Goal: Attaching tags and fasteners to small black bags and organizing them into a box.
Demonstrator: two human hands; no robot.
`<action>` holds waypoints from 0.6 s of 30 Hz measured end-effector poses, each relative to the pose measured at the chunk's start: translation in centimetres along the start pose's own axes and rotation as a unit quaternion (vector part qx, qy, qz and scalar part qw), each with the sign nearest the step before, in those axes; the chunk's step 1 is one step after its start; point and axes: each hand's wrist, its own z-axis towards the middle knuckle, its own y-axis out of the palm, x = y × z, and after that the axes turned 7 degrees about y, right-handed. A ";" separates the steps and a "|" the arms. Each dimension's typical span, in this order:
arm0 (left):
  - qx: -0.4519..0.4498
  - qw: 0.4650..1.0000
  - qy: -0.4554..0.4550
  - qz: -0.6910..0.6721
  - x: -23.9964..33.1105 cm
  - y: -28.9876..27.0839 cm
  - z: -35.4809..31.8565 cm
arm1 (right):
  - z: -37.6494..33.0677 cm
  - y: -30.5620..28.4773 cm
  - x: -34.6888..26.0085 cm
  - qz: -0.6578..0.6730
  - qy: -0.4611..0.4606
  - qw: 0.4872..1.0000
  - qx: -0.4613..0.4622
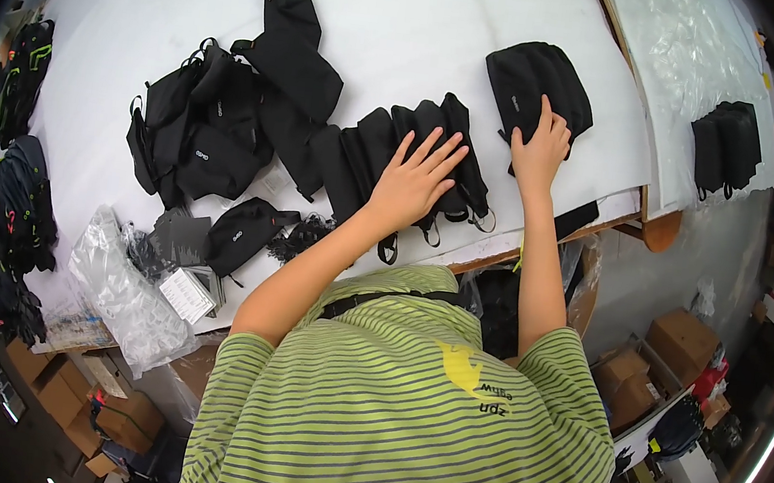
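My left hand (415,183) lies with fingers spread on a row of black fabric pouches (348,166), which overlap side by side at the table's near edge. Small loops stick out from their near ends. Over to the right, my right hand (540,154) touches a separate stack of black pouches (541,78). Its index finger is stretched out on top and its thumb is apart, near the stack's near left edge. Left of the row, a loose heap of black pouches (219,127) spreads over the white table (413,15).
Near the left front are a single black pouch (245,230), a clear plastic bag (128,293), dark grey cards (179,239) and a small box of white slips (188,295). More black pouches (727,147) lie on plastic at right. Cardboard boxes (681,344) stand lower right; dark bags (14,209) hang left.
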 end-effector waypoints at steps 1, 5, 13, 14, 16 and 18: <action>0.001 1.000 0.002 -0.003 0.0 0.0 0.1 | 0.0 0.2 0.2 0.054 0.015 0.998 -0.028; 0.008 1.000 -0.012 -0.022 0.0 -0.1 0.0 | -1.4 -1.0 0.0 0.163 -0.001 0.981 -0.109; 0.051 0.998 0.038 -0.002 -1.6 0.9 6.3 | -5.9 -1.2 0.2 0.379 0.068 0.887 -0.255; 0.051 0.998 0.041 -0.002 -2.2 1.2 7.0 | -6.0 -1.4 0.1 0.378 0.069 0.888 -0.252; 0.018 0.996 0.061 0.061 -3.3 1.8 7.6 | -6.3 -1.5 -0.1 0.374 0.088 0.887 -0.255; 0.029 0.995 0.070 0.059 -3.4 2.3 7.8 | -6.2 -1.8 0.2 0.360 0.109 0.885 -0.274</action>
